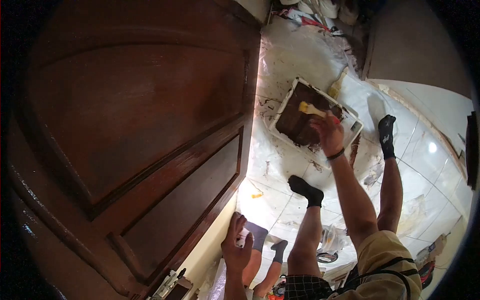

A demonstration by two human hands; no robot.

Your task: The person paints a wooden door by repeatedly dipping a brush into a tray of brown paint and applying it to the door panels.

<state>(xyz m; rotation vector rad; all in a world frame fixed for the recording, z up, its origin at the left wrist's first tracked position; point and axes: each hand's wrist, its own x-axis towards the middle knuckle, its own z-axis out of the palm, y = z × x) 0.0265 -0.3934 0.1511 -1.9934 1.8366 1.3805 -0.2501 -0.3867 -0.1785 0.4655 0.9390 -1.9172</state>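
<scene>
My right hand (328, 131) grips a paintbrush (311, 108) with pale bristles, held over a white paint tray (286, 102) full of dark brown stain. The tray lies on the plastic-covered floor, right of the door. My left hand (236, 239) rests with curled fingers on the lower edge of a large, glossy, dark brown wooden door (130, 125) with raised panels. The door fills the left half of the view. My feet in black socks (306, 189) (386, 134) stand on the floor on either side of my right arm.
Stained plastic sheeting (300, 55) covers white floor tiles (430, 145). Clutter lies at the far end of the sheeting (320, 12). Another person's legs (265, 250) show near my left hand. Small tools (172, 282) sit by the door's bottom corner.
</scene>
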